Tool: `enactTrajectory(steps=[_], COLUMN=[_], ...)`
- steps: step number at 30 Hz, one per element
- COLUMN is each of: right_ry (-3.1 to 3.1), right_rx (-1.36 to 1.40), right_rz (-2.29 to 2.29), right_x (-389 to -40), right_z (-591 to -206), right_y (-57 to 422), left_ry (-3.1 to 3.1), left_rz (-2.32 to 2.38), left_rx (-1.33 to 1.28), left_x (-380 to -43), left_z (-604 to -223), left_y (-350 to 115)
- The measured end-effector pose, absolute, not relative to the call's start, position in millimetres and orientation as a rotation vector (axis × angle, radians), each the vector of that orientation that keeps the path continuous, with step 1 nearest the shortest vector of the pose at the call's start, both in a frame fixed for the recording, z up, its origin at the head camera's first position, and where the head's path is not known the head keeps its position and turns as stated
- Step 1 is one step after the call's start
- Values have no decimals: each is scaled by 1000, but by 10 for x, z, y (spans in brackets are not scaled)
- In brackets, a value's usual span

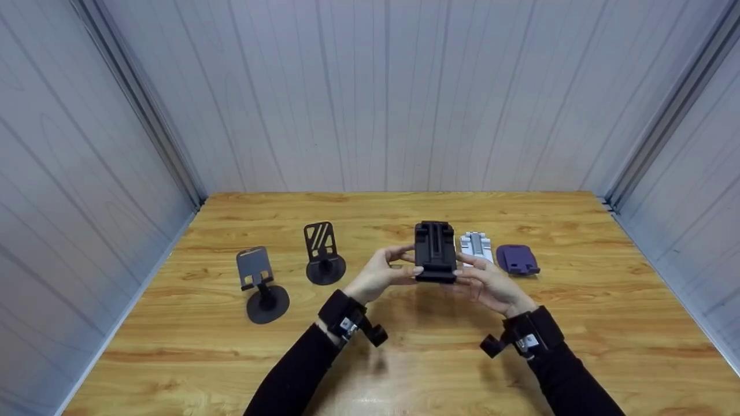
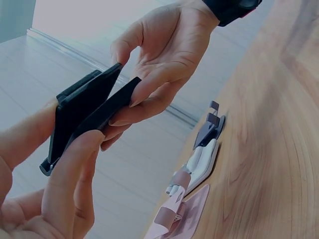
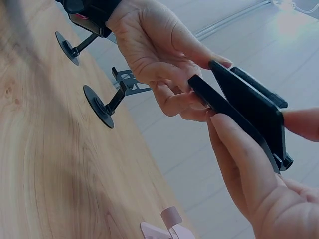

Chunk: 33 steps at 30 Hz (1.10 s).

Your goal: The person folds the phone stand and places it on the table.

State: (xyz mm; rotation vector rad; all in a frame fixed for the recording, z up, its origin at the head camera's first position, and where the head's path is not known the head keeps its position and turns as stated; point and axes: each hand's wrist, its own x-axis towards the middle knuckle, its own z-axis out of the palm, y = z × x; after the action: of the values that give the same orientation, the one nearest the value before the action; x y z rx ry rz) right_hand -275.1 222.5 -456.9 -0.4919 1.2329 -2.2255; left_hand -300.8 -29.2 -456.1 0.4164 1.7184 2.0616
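A black folding phone stand [image 1: 436, 251] is held up above the table between both hands. Its two flat panels [image 2: 82, 112] stand slightly apart in the left wrist view, like a narrow V. On its left edge my left hand [image 1: 378, 274] pinches it with thumb and fingers. The right hand [image 1: 488, 283] grips the opposite edge, thumb on the front panel and fingers around the other. Just beyond the right hand lie a white folded stand [image 1: 476, 245] and a purple folded stand [image 1: 517, 259]. A pink folded stand [image 2: 177, 219] shows in the left wrist view.
To the left stand two opened phone stands on round bases: a grey one [image 1: 254, 266] and a black slotted one [image 1: 321, 240]. The wood-grain table [image 1: 393, 370] ends at a pale panelled back wall [image 1: 370, 104], with side walls left and right.
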Motion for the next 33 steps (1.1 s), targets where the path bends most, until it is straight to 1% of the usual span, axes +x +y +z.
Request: enactTrajectory(steps=[11,18,27,33], right_ry=[1336,1517,2119,2745], right_rx=[-473,-407,-504,-597], right_rz=[-2187,-2148,-1820,-1386], right_x=[-2752,-2730,-2732,-2677], right_z=[-4535,-4489,-4404,-4358], right_y=[2197,2190,2359,2350], left_ry=[1644,1634,1673,1786], left_rz=[2141,2165,2277,2275], left_rx=[460,387,301,194], left_x=[-2989,-3041,-3156,-3281], left_z=[-4575,-4554,-4468,-4530], left_y=[-294,-325,-415,-467])
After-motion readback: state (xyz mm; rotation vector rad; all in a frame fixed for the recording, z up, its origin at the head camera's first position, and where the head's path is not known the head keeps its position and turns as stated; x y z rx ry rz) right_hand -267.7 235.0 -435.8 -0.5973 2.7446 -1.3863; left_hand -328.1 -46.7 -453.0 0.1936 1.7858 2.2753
